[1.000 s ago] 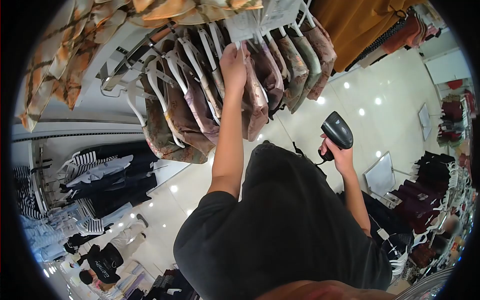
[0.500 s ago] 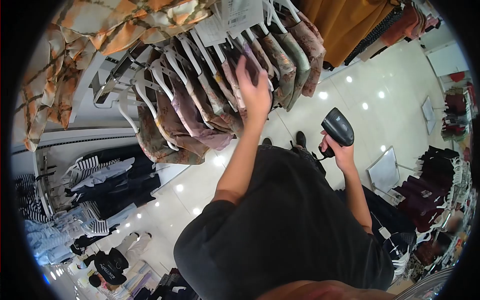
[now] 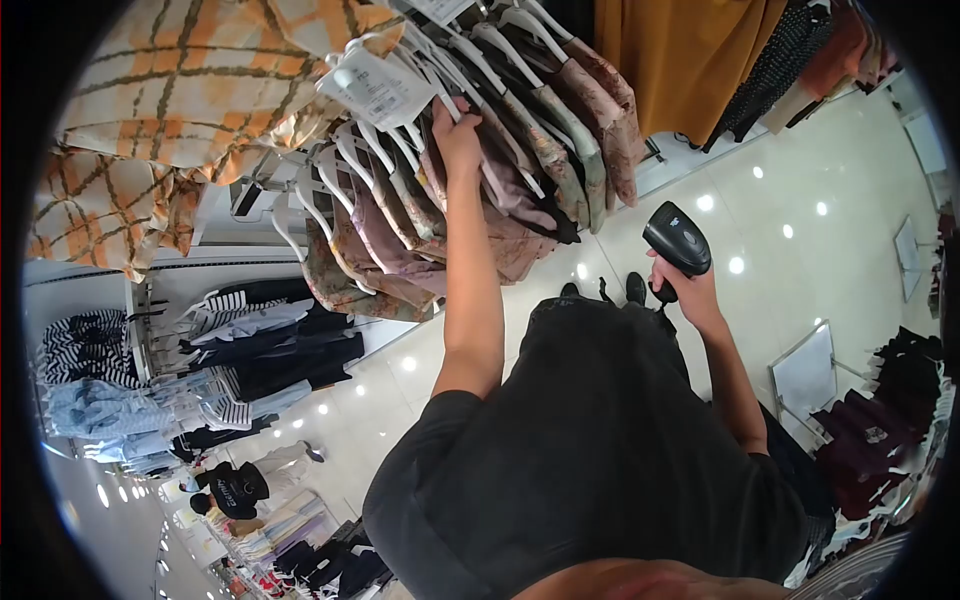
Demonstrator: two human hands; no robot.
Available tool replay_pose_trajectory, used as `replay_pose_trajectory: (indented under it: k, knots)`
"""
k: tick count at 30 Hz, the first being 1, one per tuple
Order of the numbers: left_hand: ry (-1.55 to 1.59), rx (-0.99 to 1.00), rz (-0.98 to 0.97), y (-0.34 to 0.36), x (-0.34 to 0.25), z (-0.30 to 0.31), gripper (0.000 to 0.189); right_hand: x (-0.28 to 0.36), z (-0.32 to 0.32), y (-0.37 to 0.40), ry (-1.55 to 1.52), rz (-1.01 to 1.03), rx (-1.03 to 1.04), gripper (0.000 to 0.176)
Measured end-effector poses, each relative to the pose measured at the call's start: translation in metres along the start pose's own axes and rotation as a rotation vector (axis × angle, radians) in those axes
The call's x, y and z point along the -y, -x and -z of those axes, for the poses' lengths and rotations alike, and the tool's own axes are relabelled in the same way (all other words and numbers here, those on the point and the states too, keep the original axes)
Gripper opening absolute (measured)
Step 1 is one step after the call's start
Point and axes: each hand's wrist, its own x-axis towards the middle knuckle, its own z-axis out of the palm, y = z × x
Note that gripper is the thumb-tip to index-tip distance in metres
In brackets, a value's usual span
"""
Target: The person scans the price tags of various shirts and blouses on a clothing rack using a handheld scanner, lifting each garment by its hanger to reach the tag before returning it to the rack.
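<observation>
The left hand (image 3: pixel 458 135) reaches up among the hanging floral garments (image 3: pixel 395 240); I cannot tell whether its grip is closed. The right hand (image 3: pixel 692 293) has its grip clamped around the scanner (image 3: pixel 678 238), just right of the garments.

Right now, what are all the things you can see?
floral garments: many, pinkish-brown, top rack
white hangers: many, white, holding those garments
paper tag: at least one, white, above the hangers
plaid garment: one, orange and cream, top left
mustard garment: one, mustard yellow, top right
barcode scanner: one, black, in the right hand
striped and dark clothes: many, black, white, blue, left rack
dark red clothes: many, lower right
floor: cream, shiny
other person: one, black cap, lower left
shoes: two, black, on the floor
left hand: among the hangers
right hand: gripping the scanner
</observation>
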Motion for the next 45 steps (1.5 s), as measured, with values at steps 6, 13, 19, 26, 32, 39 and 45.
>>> replay_pose_trajectory:
  k: [6,13,19,26,32,39,45]
  knots:
    - [0.169,-0.042,0.188,0.021,-0.053,-0.003,0.031,0.002,0.027,-0.004,-0.026,-0.042,0.013,0.016]
    - [0.081,-0.032,0.119,0.05,-0.067,0.009,0.027,0.003,0.052,-0.013,-0.031,-0.049,0.101,0.017]
    - [0.056,-0.014,0.177,0.111,-0.075,0.023,0.029,0.0,0.073,-0.02,0.013,-0.053,0.202,0.019]
    - [0.023,0.003,0.167,0.166,-0.08,0.022,0.03,-0.004,0.093,-0.025,-0.034,-0.105,0.222,0.016]
    - [0.063,-0.017,0.278,0.201,-0.081,0.017,0.029,-0.003,0.108,-0.028,0.043,-0.15,0.337,0.018]
    - [0.055,-0.007,0.313,0.239,-0.104,0.028,0.028,-0.006,0.118,-0.025,0.046,-0.203,0.401,0.017]
    - [0.03,-0.027,0.257,0.262,-0.161,0.065,0.032,-0.008,0.121,-0.021,0.072,-0.157,0.437,0.016]
